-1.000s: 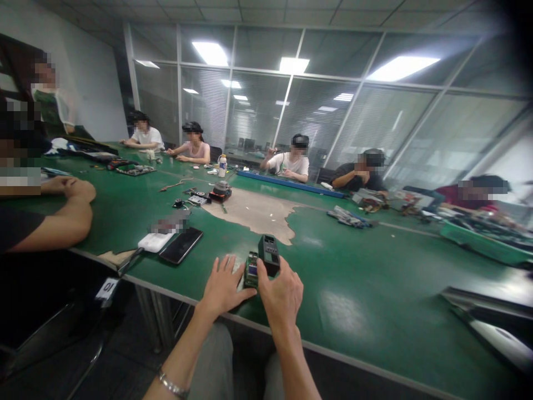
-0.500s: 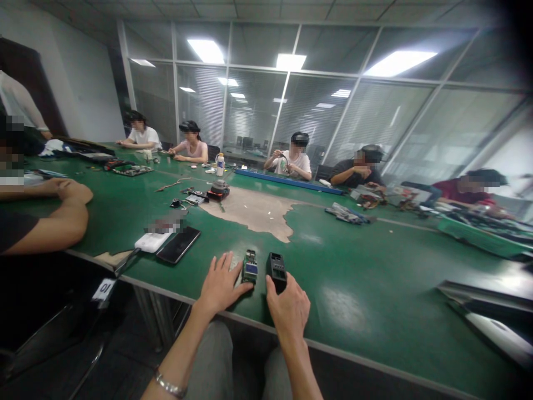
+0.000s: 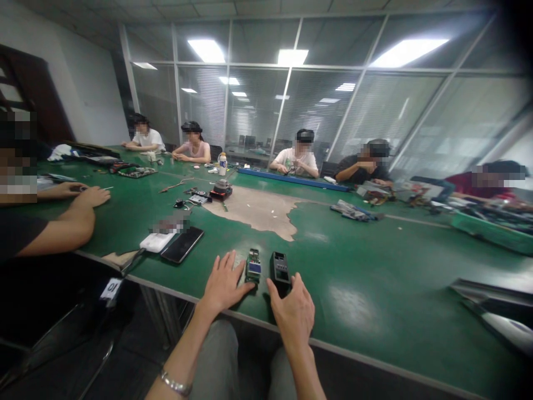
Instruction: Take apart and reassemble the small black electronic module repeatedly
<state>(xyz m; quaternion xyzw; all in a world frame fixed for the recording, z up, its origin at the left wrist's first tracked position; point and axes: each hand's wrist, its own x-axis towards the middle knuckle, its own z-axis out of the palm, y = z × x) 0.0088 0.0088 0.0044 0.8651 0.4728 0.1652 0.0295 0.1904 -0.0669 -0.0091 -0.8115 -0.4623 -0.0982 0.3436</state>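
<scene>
My left hand [image 3: 225, 283] lies with fingers spread on the green table. Its thumb reaches beside the lower end of a small circuit board [image 3: 254, 268] with a blue display; I cannot tell if they touch. A light flat piece shows partly behind the fingers. Right of the board lies an open black plastic casing [image 3: 279, 265] with cut-outs. My right hand [image 3: 293, 305] is at the near end of this casing, thumb to its left and fingers to its right, spread a little wider than the casing.
Left are a black phone [image 3: 183, 244] and a white power bank [image 3: 158, 241] with a cable. A dark metal-edged object [image 3: 495, 311] lies right. Farther off are electronic parts [image 3: 200, 196], grey gloves [image 3: 356, 211] and a green basket [image 3: 491, 230]. A co-worker's arm [image 3: 66, 222] rests at left.
My right hand's fingers have spread away from the casing's sides. The left hand keeps its place by the board. The view has shifted slightly, and the co-worker at left has moved their hands.
</scene>
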